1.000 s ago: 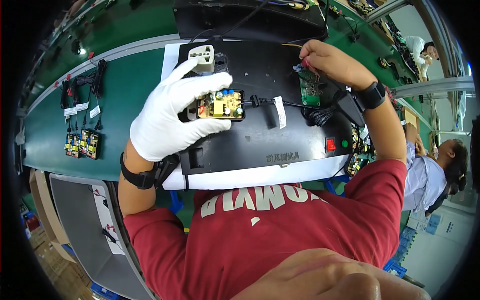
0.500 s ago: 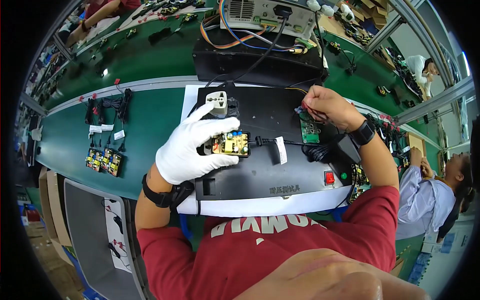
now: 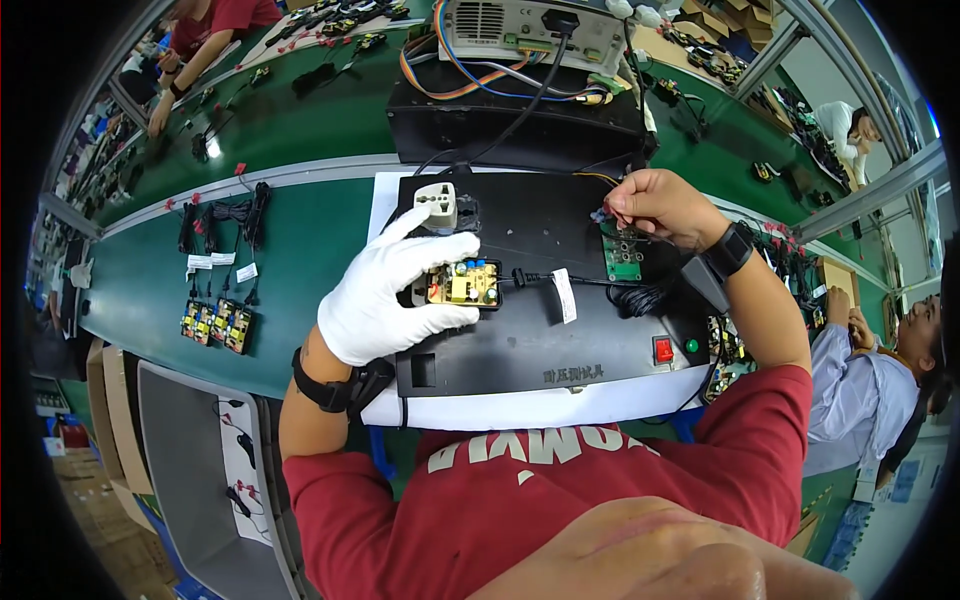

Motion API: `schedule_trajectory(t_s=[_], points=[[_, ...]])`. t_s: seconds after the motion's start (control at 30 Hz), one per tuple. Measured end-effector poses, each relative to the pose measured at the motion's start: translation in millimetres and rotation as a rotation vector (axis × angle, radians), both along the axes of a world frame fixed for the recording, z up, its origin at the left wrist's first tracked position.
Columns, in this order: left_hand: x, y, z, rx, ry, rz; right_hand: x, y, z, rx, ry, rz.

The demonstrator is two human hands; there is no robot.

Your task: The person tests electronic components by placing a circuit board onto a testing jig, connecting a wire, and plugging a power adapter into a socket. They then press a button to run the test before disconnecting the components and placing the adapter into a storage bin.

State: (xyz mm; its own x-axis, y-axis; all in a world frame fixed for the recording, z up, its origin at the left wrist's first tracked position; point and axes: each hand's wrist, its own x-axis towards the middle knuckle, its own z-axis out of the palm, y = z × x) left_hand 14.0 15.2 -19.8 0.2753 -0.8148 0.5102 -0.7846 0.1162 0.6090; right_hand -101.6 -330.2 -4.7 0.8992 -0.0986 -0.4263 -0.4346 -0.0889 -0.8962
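Note:
My left hand (image 3: 380, 290), in a white glove, is closed round a yellow power supply circuit board (image 3: 468, 284) on a black test box (image 3: 500, 355). One gloved finger reaches up to a white socket (image 3: 436, 203) behind the board. From the board's right side a black cable (image 3: 540, 277) with a white label (image 3: 565, 296) runs right. My bare right hand (image 3: 660, 208) pinches a small red connector (image 3: 617, 205) at the top of a green circuit board (image 3: 622, 255). Part of that connector and its wires is hidden by the fingers.
A coil of black cable (image 3: 634, 300), a red switch (image 3: 663, 350) and a green button (image 3: 691, 346) sit at the box's right. Several boards (image 3: 217, 325) with cables lie at left. Behind stands a grey instrument (image 3: 500, 30); a grey bin (image 3: 190, 480) is lower left.
The view has shifted slightly. My left hand stays on the yellow board; my right fingers remain at the red connector, slightly turned. At far left, another person's arm has reached down.

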Motion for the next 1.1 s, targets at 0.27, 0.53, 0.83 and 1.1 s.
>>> schedule_trajectory(t_s=[0.27, 0.53, 0.83, 1.1], points=[[2, 4, -6, 0.082, 0.006, 0.046, -2, 12, 11, -0.313, -0.046, -0.011], [2, 2, -6, 0.062, 0.029, 0.026, 6, 17, 7, -0.348, -0.092, 0.124], [3, 2, -4, 0.089, 0.005, 0.031, 9, 20, -1, -0.23, -0.106, 0.027], [-1, 3, -5, 0.082, 0.026, 0.072, 1, 26, -4, -0.427, -0.215, 0.003]])
